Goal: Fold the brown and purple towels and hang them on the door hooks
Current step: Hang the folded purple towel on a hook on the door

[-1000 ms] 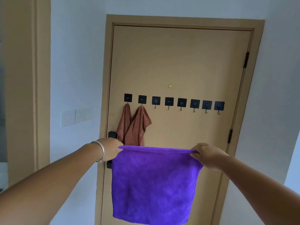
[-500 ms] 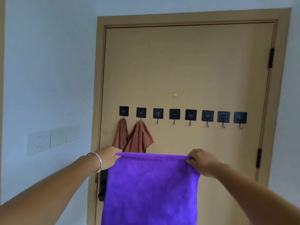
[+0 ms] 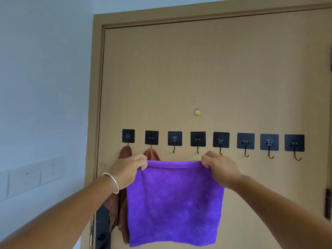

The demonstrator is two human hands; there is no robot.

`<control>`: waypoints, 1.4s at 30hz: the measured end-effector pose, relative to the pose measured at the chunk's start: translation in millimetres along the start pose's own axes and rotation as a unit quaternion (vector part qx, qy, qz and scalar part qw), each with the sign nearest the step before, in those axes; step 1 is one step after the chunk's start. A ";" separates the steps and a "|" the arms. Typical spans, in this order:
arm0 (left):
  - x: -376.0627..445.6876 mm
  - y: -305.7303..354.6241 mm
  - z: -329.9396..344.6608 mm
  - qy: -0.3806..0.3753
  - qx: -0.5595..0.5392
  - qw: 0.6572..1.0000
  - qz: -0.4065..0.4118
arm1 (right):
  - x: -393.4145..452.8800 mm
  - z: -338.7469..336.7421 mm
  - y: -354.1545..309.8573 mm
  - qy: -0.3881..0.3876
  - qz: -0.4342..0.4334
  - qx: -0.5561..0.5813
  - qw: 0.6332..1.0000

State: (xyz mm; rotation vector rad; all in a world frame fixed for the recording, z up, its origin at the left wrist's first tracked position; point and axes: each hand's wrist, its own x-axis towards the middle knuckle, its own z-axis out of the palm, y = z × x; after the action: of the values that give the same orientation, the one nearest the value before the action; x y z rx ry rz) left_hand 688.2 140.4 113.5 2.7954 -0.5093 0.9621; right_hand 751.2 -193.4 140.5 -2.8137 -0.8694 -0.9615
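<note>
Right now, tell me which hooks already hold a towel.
The two leftmost hooks, each with brown cloth hanging; the other six are bare.

Purple towel (image 3: 174, 203) hangs flat, lower centre of frame, top corners pinched, top edge just below the hook row (image 3: 212, 141). Brown towel (image 3: 124, 153) hangs from the two leftmost hooks, mostly hidden behind the purple one.

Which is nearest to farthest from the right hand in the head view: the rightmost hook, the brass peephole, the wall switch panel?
From the right hand, holding the purple towel by its upper right corner:
1. Brass peephole, on the door above and slightly left of the hand.
2. Rightmost hook, at the right end of the row.
3. Wall switch panel, on the wall left of the door frame, beyond the left hand.
</note>
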 end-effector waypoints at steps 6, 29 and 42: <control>40.8 -23.2 14.9 -0.026 0.036 0.998 -0.045 | 36.2 10.5 5.8 -0.005 -0.045 -0.071 0.996; 112.3 3.1 100.3 -0.154 0.109 0.969 -0.157 | 98.7 98.0 -52.8 -0.086 0.119 -0.133 0.980; 90.6 43.2 80.1 -0.196 0.198 0.952 -0.128 | 44.4 116.7 -31.1 -0.074 0.092 -0.095 0.988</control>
State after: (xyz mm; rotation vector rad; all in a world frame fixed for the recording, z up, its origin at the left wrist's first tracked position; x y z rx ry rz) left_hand 785.3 56.4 107.6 3.3234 0.0256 0.4972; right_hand 828.1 -120.3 67.8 -3.0918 -0.5410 -0.8627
